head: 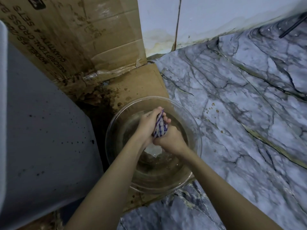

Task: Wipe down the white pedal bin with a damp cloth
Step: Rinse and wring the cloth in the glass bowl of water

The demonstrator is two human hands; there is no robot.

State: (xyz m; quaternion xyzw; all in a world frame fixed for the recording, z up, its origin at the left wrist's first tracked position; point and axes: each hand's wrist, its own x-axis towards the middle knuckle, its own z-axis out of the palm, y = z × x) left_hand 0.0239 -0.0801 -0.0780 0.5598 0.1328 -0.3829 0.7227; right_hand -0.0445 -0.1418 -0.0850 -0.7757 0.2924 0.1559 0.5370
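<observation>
Wringing is what is happening to the cloth (159, 128): a checked blue-and-white rag, bunched into a tight roll, is being held over the bowl (184, 170). That way whatever is being squeezed out is falling back into the water and not onto the floor (240, 117). The left hand (147, 123) is curling round the upper end of the roll, and the right hand (169, 139) is gripping the lower end just beneath it. The two fists are touching, which suits a twist in opposite directions. Both hands are closed on the cloth; neither is free.

The bowl is clear glass and is holding shallow, slightly murky water. It is sitting on a flat sheet of cardboard (142, 80), stained dark near the corner, which is probably serving to catch drips.

The bin (41, 123) is standing just beside the bowl on the left, its pale side filling that edge of the view and carrying scattered dark specks. Keeping the water this close is likely meant to make trips between rinsing and wiping short. By my reading, this is the preparation step, since no hand and no cloth is touching the bin.

Behind it a printed box (71, 39) is leaning at the wall, beside veined marble flooring.
</observation>
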